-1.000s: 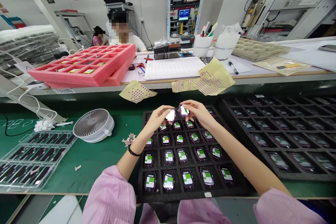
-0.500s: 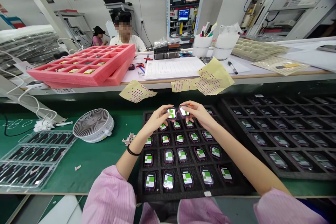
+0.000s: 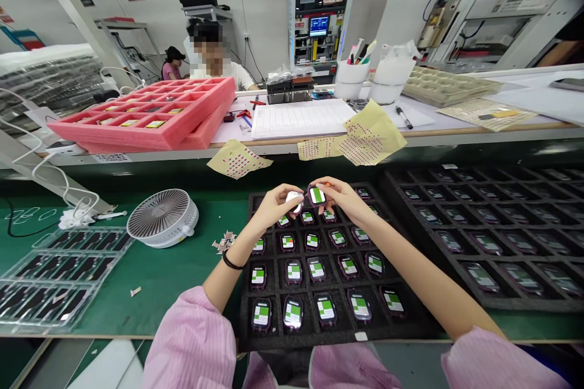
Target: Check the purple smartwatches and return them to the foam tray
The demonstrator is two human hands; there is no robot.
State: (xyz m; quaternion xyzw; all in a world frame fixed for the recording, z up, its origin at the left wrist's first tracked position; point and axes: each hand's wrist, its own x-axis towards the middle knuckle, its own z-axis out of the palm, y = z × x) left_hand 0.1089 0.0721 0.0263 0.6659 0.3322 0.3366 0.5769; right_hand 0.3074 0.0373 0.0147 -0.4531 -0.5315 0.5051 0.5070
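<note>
My left hand (image 3: 276, 205) is closed on a small watch-like device (image 3: 294, 201) whose screen looks white. Beside it my right hand (image 3: 340, 196) grips a second device (image 3: 317, 195) with a green and white screen. Both are held up over the back rows of a black foam tray (image 3: 301, 338). Several similar lit devices, such as one at the front (image 3: 325, 309), lie in the tray's compartments. Part of the back rows is hidden by my hands.
To the right is another black tray (image 3: 456, 298) of dark-screened devices. A white fan (image 3: 162, 217) and clear plastic trays (image 3: 82, 273) stand left. Pink foam trays (image 3: 168, 134) and yellow sticker sheets (image 3: 237, 159) are on the shelf. A person (image 3: 214, 58) sits behind it.
The left device has tilted and its screen now looks white, while the right one has turned to show green and white. Both hands keep their hold. The person behind the shelf has leaned slightly.
</note>
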